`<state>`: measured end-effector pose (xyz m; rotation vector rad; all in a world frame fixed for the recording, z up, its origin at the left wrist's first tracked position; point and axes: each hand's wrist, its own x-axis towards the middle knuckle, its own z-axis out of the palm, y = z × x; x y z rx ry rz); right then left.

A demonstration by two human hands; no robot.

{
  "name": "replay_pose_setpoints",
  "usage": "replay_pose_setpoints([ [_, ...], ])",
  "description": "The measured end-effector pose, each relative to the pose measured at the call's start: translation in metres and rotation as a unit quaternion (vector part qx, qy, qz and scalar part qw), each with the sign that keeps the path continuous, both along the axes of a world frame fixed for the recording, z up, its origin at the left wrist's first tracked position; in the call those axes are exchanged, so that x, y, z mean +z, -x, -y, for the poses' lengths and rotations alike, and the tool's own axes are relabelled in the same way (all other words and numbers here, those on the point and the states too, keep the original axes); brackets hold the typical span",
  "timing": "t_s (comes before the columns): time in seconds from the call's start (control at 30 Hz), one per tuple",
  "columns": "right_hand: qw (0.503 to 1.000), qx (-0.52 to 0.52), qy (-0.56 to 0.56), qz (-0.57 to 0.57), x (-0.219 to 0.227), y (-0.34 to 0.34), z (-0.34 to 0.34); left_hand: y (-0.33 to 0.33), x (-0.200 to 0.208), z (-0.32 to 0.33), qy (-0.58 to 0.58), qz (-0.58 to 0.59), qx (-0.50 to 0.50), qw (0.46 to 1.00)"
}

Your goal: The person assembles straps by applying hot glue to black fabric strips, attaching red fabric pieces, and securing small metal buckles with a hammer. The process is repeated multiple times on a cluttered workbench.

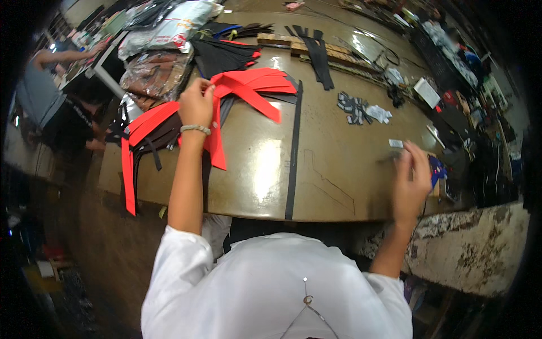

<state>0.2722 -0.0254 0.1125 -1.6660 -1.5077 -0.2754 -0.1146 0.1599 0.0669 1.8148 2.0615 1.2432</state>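
At the near edge of the counter (pixel 339 169), the person in a white top leans over a smooth olive-brown surface that shines under overhead light. The right hand (pixel 411 179) hovers at about three o'clock, blurred, fingers half curled; whether it grips anything I cannot tell, though one small white tag (pixel 396 143) lies just beyond its fingertips. One long black strip (pixel 294 152) runs from the near edge straight toward twelve o'clock, crossing the middle of the counter.

At about ten o'clock the left hand (pixel 197 103), with one pale bracelet (pixel 195 129) at the wrist, is closed on a red strip (pixel 216 141) that hangs down past the wrist. That strip belongs to a fan of red strips (pixel 254 83) spread just right of the hand; at least four can be counted there. One more long red strip (pixel 129 169) drapes off the counter's left edge at nine o'clock, over dark pieces.

Farther out, at one o'clock, lies one loose cluster of small black and white pieces (pixel 361 108). At twelve o'clock two black straps (pixel 317 53) cross a wooden board (pixel 333 53). At eleven o'clock sit two plastic bags (pixel 158 70), one clear, one white.

Beyond, at ten o'clock, another person (pixel 48 85) works at a separate table; cluttered shelves (pixel 468 73) fill the two o'clock side.
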Motion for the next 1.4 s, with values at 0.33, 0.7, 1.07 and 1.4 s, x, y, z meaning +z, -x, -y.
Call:
replay_pose_setpoints([
  [0.33, 0.971, 0.209, -0.106, 0.041, 0.013, 0.105, -0.037, -0.087, 0.067, 0.123, -0.018, 0.301, -0.377, 0.876],
  [0.7, 0.947, 0.205, 0.180, -0.171, -0.115, 0.108, -0.043, -0.092, -0.062, 0.109, 0.144, 0.138, -0.285, 0.938],
  [1.07, 0.961, 0.177, 0.192, -0.087, -0.114, 0.113, -0.040, -0.099, -0.065, 0.113, 0.103, 0.053, -0.246, 0.962],
  [1.4, 0.939, 0.215, 0.224, 0.150, -0.104, 0.102, -0.040, -0.110, -0.064, 0.121, -0.044, -0.123, -0.282, 0.950],
])
